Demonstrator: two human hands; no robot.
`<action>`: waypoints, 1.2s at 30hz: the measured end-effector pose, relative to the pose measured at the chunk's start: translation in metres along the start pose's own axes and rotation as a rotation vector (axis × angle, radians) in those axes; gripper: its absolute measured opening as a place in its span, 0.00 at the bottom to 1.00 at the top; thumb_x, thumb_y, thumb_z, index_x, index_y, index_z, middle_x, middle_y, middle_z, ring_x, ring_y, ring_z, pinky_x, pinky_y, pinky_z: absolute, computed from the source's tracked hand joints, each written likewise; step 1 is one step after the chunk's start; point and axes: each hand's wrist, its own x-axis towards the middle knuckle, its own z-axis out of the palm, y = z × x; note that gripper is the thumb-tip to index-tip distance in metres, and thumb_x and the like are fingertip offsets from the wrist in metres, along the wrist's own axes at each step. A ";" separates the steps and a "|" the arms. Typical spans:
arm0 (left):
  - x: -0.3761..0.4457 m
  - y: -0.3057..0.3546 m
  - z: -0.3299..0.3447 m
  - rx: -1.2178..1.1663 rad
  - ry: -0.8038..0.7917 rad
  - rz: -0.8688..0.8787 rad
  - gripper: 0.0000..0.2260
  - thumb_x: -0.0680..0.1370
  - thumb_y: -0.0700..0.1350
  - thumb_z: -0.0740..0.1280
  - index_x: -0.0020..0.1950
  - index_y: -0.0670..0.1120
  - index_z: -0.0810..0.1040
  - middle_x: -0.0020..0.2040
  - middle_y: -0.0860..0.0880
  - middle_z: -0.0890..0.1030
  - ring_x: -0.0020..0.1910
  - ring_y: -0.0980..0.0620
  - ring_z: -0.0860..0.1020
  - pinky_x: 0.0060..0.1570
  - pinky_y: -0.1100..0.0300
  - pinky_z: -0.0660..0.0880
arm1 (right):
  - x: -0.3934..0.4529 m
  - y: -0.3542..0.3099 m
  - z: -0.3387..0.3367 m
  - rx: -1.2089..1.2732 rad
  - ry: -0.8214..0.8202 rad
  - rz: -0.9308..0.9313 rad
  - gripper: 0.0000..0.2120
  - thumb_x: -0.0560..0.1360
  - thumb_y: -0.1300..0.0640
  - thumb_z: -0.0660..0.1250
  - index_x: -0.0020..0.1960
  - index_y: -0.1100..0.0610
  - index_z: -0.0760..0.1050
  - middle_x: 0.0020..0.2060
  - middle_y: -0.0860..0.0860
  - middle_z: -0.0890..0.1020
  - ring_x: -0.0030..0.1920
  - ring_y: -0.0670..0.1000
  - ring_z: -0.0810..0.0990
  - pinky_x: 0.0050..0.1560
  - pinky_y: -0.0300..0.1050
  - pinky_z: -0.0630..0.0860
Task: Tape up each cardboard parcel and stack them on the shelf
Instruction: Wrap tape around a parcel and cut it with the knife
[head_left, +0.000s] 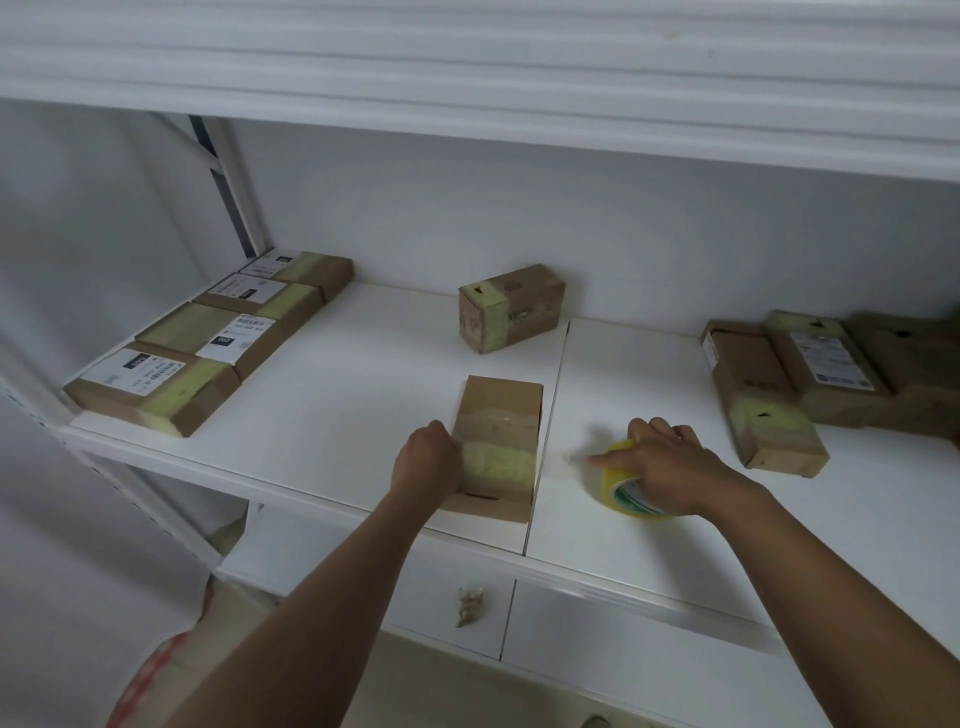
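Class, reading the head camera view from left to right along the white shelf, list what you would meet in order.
Row of four labelled brown cardboard parcels → left hand → flat brown parcel being taped → right hand on the yellowish tape roll → cluster of brown parcels at right.

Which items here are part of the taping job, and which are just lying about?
In the job: parcel under the left hand; tape roll gripped by the right hand; taped parcels at left, centre and right; shelf.
Lying about: crumpled scrap below.
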 end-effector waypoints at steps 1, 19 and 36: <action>-0.001 0.000 0.001 0.018 0.003 0.012 0.10 0.83 0.42 0.56 0.56 0.38 0.73 0.57 0.39 0.78 0.57 0.39 0.77 0.51 0.52 0.71 | -0.001 -0.001 -0.001 0.004 -0.005 0.005 0.26 0.82 0.54 0.56 0.74 0.30 0.61 0.53 0.48 0.64 0.62 0.53 0.63 0.59 0.47 0.59; -0.005 0.002 0.009 0.117 0.006 0.081 0.09 0.81 0.36 0.55 0.61 0.37 0.68 0.60 0.38 0.74 0.61 0.39 0.74 0.56 0.53 0.68 | 0.002 0.000 0.009 -0.018 -0.008 -0.004 0.27 0.80 0.55 0.57 0.74 0.30 0.60 0.56 0.50 0.67 0.61 0.53 0.65 0.62 0.50 0.61; 0.000 -0.012 0.010 -0.047 -0.089 -0.100 0.16 0.83 0.53 0.56 0.61 0.41 0.62 0.60 0.38 0.75 0.60 0.35 0.75 0.55 0.46 0.71 | 0.006 0.002 0.011 0.002 -0.015 -0.016 0.27 0.80 0.54 0.57 0.74 0.31 0.60 0.51 0.48 0.64 0.60 0.53 0.65 0.61 0.50 0.62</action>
